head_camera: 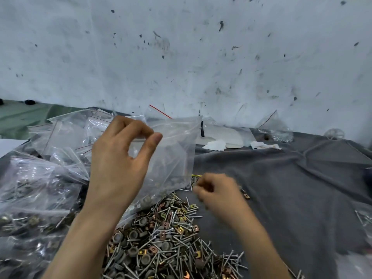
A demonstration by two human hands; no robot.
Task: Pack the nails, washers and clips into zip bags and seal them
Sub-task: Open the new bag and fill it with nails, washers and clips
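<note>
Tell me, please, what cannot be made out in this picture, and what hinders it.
1. Right hand, head view: motion blur; whether its fingers hold a piece is unclear.
2. Zip bag held by the left hand, head view: the hand covers its left part, and hazy plastic veils the contents.
3. Filled bags, head view: cut by the left edge; seals unreadable.
4. Hardware pile, head view: cut by the bottom edge, partly under both forearms.

Two bare hands: one left hand (120, 158), one right hand (218, 193). One clear zip bag (177, 150) held up. One loose pile (161, 238) of nails, washers and clips, too many to count. Many filled bags (40, 188), uncountable. Two white paper scraps (215, 145) (263, 146). One grey cloth (281, 188).
</note>
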